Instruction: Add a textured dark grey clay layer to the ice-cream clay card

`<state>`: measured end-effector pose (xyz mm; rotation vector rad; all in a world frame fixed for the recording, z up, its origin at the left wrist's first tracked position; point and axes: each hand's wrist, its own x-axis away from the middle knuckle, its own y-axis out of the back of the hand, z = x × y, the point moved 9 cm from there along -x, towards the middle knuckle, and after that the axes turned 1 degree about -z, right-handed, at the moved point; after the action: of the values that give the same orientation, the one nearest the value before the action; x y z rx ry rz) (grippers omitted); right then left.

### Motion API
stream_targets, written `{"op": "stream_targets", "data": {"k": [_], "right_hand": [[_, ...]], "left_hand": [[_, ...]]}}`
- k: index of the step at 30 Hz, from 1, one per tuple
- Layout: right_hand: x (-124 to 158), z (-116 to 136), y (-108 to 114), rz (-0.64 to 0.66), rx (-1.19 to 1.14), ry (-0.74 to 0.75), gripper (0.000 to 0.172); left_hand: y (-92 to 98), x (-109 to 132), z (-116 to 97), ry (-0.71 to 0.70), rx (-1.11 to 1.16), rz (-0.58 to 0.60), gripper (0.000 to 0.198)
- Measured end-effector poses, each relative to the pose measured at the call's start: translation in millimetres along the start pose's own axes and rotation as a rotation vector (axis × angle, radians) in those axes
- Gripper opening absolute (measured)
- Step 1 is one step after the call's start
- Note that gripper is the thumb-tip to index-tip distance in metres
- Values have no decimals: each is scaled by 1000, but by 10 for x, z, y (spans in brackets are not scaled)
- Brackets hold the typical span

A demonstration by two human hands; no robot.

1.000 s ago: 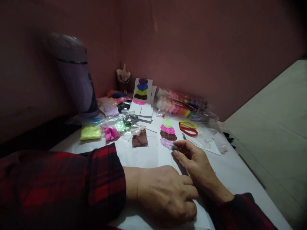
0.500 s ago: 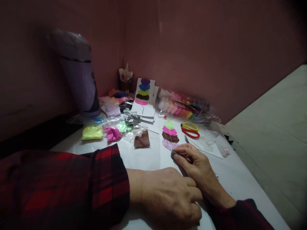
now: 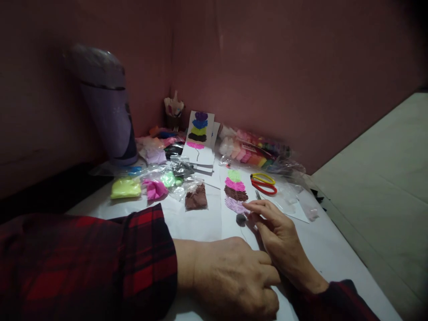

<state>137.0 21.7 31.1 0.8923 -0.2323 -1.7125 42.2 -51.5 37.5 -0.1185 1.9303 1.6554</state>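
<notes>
On the white paper (image 3: 230,228) lies a small grey lump of clay (image 3: 240,220), just under a feather-shaped stack of textured clay. From top to bottom the stack has light green (image 3: 234,175), pink (image 3: 234,184), brown (image 3: 235,193) and lavender (image 3: 235,204) layers. My right hand (image 3: 279,238) is beside the lump, thumb and index finger apart, the fingertips near its right edge. A thin drawn line (image 3: 243,232) runs down from the lump. My left hand (image 3: 237,276) rests in front with its fingers curled under; whatever they hold is hidden.
Scissors with yellow and red handles (image 3: 264,183) and a fork (image 3: 257,195) lie right of the stack. Bagged clay, including yellow (image 3: 125,188) and brown (image 3: 196,197), lies left. Behind stand a finished card (image 3: 199,133), clay packs (image 3: 254,147) and a purple tumbler (image 3: 109,111).
My right thumb and index finger have let go of the grey lump, which now sits on the paper below the lavender layer. My left hand stays nearly still; the view has shifted slightly.
</notes>
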Motion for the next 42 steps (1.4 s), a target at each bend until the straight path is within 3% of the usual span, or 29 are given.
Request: {"op": "stream_targets", "data": {"k": [12,18,27,42], "right_hand": [[148,242,-1,0,275,261,43],[175,230,-62,97,336,257,38],[150,292,-99,85,366,319,34],[161,258,-132,74,408,328,31]], "left_hand": [[2,-7,10,2,6,66,10],[21,5,20,0,15,44,8],[-7,-11,33,14,5,85,7],[19,-18,21,-6,-4,57,5]]}}
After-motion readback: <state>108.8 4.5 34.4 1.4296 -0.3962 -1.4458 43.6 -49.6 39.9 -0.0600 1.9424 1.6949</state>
